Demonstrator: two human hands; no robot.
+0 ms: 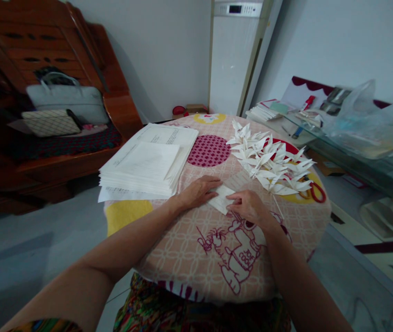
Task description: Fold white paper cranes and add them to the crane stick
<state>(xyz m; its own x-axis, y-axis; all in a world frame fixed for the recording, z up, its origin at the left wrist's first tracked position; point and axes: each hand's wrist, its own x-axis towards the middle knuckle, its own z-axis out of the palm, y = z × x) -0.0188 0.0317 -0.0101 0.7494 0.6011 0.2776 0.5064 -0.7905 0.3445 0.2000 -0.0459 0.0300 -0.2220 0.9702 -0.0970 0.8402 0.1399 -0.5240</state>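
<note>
A small folded square of white paper (221, 201) lies on the round cloth-covered table in front of me. My left hand (200, 191) rests on its left edge, with fingers stretched out and lying flat. At its right edge my right hand (250, 206) has thumb and fingers closed on the paper. Just beyond it is a printed slip of paper (239, 180), flat on the cloth. Several folded paper cranes (268, 159) with pointed tips are bunched at the right. A tall stack of printed paper sheets (132, 173) stands at the left, smaller sheets on top.
Red-handled scissors (318, 192) lie by the right edge of the patterned tablecloth (182, 258). Beyond it, a glass-topped stand (351, 143) bears plastic bags and papers. A wooden bench (58, 161) with bags stands at the left, and a white floor-standing unit (232, 60) behind.
</note>
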